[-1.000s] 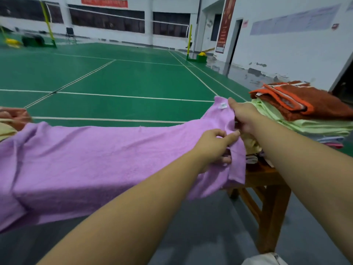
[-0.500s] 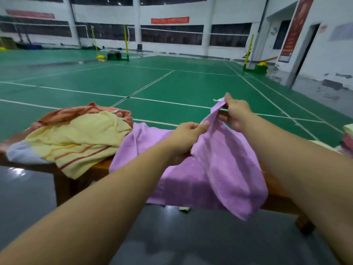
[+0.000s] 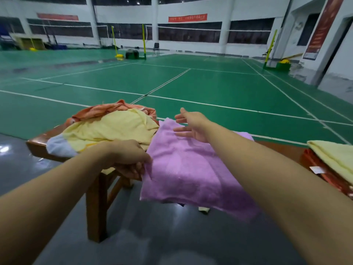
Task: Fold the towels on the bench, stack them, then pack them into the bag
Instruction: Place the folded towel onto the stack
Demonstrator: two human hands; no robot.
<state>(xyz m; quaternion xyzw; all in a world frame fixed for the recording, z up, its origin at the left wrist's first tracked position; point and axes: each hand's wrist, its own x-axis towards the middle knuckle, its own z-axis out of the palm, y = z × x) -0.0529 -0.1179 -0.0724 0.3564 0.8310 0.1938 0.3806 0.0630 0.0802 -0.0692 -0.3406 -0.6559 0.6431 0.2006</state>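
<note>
purple towel laid on bench, two hands on it

1 purple towel [image 3: 183,169] lies folded across the bench [image 3: 38,142] at frame centre, near edge hanging over the front. left hand [image 3: 131,161] pinches its left edge, thumb on top, fingers under. right hand [image 3: 191,125] is released, fingers spread, hovering over the towel's far end. 1 loose heap left of centre: 1 yellow towel [image 3: 114,129] over 1 orange towel [image 3: 112,109], w/ a white bit below. right edge: folded stack [image 3: 332,159], 1 yellow over orange; further layers can't be counted.
</note>
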